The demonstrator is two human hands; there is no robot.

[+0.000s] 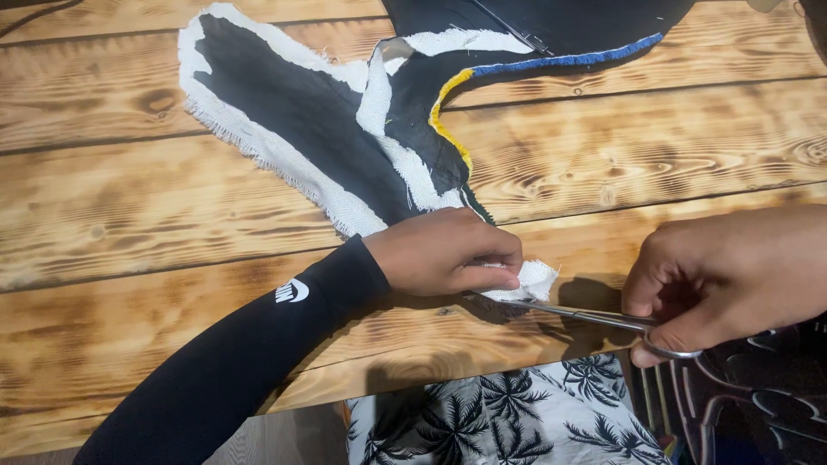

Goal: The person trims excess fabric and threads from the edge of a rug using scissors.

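A black fabric piece (301, 112) with a frayed white backing lies on the wooden table (129, 224); part of its edge carries yellow and blue stitching (534, 62). My left hand (444, 251), in a black sleeve, pinches the white end of the fabric (534, 277) near the table's front. My right hand (724, 275) holds metal scissors (594, 317), their blades reaching left under that white end.
A palm-print black-and-white cloth (508, 413) lies below the table's front edge. A dark patterned cloth (758, 396) is at the lower right. More black fabric (551, 21) with a thin dark tool on it lies at the top.
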